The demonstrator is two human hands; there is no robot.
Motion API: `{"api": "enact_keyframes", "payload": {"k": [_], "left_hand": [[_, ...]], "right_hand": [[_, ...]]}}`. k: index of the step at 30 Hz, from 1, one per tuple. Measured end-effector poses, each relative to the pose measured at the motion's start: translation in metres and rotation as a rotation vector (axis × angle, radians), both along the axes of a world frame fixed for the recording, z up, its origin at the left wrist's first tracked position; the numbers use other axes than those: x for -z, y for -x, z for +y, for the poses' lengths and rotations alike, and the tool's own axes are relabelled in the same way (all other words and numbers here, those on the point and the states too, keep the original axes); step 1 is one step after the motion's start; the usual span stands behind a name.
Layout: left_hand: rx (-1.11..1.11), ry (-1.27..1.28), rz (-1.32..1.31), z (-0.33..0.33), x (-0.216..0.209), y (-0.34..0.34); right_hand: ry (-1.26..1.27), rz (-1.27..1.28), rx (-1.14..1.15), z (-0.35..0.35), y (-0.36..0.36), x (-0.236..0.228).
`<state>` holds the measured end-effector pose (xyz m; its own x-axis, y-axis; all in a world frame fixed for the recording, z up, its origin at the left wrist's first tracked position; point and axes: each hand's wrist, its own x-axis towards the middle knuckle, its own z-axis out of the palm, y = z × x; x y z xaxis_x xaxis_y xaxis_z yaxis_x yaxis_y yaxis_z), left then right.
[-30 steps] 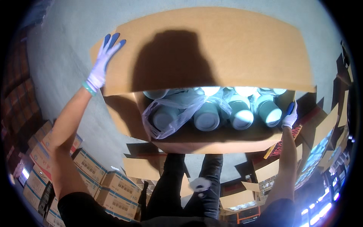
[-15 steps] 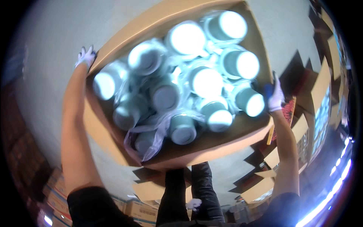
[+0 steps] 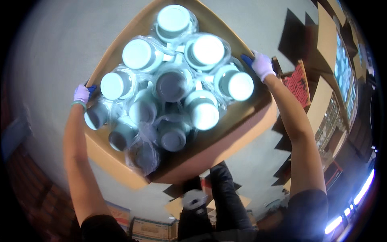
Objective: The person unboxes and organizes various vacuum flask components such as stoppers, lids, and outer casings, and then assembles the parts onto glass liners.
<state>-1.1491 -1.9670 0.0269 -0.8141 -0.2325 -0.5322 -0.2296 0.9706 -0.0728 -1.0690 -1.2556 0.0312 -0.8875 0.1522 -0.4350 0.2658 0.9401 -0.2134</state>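
Note:
A large open-topped cardboard box [image 3: 225, 141] is held in front of me, tilted, with one corner pointing away. Several pale mugs [image 3: 137, 53] sit bottoms up inside, wrapped in clear plastic bags [image 3: 143, 139]; handles show on some. My left hand [image 3: 82, 93], in a whitish glove with blue on the finger side, is closed over the box's left wall. On the right wall my right hand [image 3: 263, 65], gloved the same way, grips the rim. The inner fingers of both hands are partly hidden by the cardboard.
Open cartons [image 3: 320, 101] line the floor at the right, one holding rows of pale blue items [image 3: 342, 76]. A box of red things [image 3: 296, 86] is beside my right forearm. Closed cartons [image 3: 150, 229] stand near my legs [image 3: 227, 197]. Grey floor [image 3: 52, 84] extends left.
The box has turned counter-clockwise: my right hand has moved farther away and inward, my left hand nearer. Both hands have kept hold of it.

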Motion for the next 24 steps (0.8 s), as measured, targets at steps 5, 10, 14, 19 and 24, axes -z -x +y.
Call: {"api": "enact_keyframes", "payload": {"k": [5,10,14,19,24], "left_hand": [[0.154,0.049,0.032,0.057,-0.033,0.000],[0.525,-0.061,0.066,0.115,-0.090,0.021],[0.796,-0.027,0.006,0.115,-0.132,0.044],[1.093,-0.190,-0.023,0.169,-0.237,-0.029],[1.257,-0.364,-0.101,0.273,-0.282,-0.096]], "right_hand": [[-0.014,-0.113,0.136,-0.037,-0.067,-0.029],[0.124,0.062,0.499,-0.031,-0.209,-0.049],[0.070,0.144,0.620,-0.050,-0.274,-0.144],[0.001,0.172,0.725,-0.076,-0.437,-0.250],[-0.065,0.200,1.076,-0.129,-0.580,-0.310]]}}
